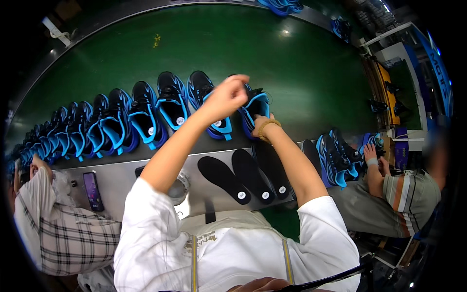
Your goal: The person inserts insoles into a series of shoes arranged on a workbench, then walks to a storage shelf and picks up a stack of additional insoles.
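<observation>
My right hand (262, 125), with a tan band at the wrist, grips the heel of a black and blue sports shoe (257, 103) that stands toe away on the green surface. Above this shoe and the one to its left, my left hand (227, 99) hangs in the air with curled fingers. Whether anything is between them is hidden. The left neighbouring shoe (198, 83) is partly covered by my left wrist and shows a round white label inside. Nearer to me, several black insoles with white round labels, among them one insole (223, 179), lie on a metal ledge.
A long row of similar shoes (117, 119) runs left along the green table (214, 39). A phone (93, 191) lies on the metal ledge (119, 176). Co-workers sit on both sides. More shoes (333, 156) stand on the right, near a co-worker's hand (370, 152).
</observation>
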### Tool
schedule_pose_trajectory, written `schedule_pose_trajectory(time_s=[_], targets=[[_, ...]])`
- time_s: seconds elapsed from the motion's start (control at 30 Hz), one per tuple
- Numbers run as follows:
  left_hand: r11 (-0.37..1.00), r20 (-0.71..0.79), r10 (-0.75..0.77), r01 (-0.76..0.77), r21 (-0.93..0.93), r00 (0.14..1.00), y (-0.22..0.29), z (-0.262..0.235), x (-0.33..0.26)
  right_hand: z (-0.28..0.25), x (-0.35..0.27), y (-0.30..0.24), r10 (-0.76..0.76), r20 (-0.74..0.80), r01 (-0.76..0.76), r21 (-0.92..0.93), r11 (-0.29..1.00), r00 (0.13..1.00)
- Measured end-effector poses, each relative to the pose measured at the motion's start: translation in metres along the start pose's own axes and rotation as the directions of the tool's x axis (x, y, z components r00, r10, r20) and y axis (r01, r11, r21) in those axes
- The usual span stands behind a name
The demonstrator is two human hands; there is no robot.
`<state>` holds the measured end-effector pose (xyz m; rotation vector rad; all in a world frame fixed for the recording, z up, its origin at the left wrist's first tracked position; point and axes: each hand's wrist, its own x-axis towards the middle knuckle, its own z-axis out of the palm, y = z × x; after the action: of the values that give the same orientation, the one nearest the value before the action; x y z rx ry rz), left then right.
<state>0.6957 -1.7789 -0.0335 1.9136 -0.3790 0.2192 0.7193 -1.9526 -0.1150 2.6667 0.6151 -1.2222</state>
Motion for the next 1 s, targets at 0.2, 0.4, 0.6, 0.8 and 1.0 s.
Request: schedule_pose_trajectory(time_s=[0.2, 0.4, 0.6, 0.8, 1.0], targets=[[0.960, -0.017, -0.265, 0.266, 0.086, 0.964, 0.067, -0.075, -0.162, 0.001, -0.019, -0.006, -0.014, -0.333, -0.001, -0.047, 0.999, 0.943], [0.777, -0.098, -0.242, 0.253, 0.577, 0.965, 0.053, -0.044, -0.260, 0.094, -0.100, -0.069, -0.297, -0.688, 0.411, 0.002, 0.912, 0.662], [0.712, -0.017, -0.103, 0.086, 0.697, 0.995, 0.064, -0.040, -0.247, 0.198, -0.144, -0.113, -0.011, -0.583, 0.114, 0.141, 0.983, 0.812], [0.878, -0.034, 0.155, -0.122, 0.463, 0.987, 0.123, -0.021, -0.161, 0.212, -0.130, -0.108, 0.179, -0.536, 0.080, 0.425, 0.902, 0.825], [0.548, 0.163, 0.832, -0.831, -0.097, 0.530, 0.307, 0.107, -0.078, 0.235, -0.205, -0.065, 0.053, -0.563, 0.231, 0.421, 0.877, 0.825]])
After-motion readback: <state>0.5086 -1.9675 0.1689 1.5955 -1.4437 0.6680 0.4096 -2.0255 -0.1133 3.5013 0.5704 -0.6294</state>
